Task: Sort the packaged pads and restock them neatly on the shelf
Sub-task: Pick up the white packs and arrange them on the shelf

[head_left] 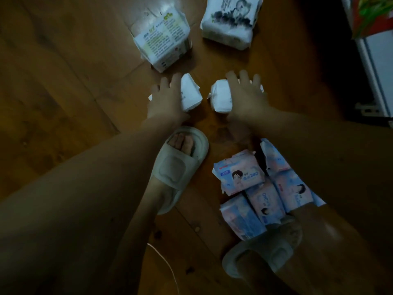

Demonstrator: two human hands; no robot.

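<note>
On the wooden floor, my left hand [164, 99] grips a small white pad pack [191, 94], and my right hand [247, 93] grips a second white pad pack [221, 96]. The two packs sit side by side, a small gap between them. Beyond them lie a larger white pack with green print [161, 39] and a white pack with an ink-style drawing [230, 20]. A cluster of several pink-and-blue packs [255, 188] lies near my right foot, partly hidden by my right arm.
My feet wear pale slippers, the left slipper [178, 167] at the centre and the right slipper [263, 248] lower down. A thin white cord [168, 267] runs along the floor. A white cabinet [378, 67] stands at the right edge with colourful packaging [374, 13] above.
</note>
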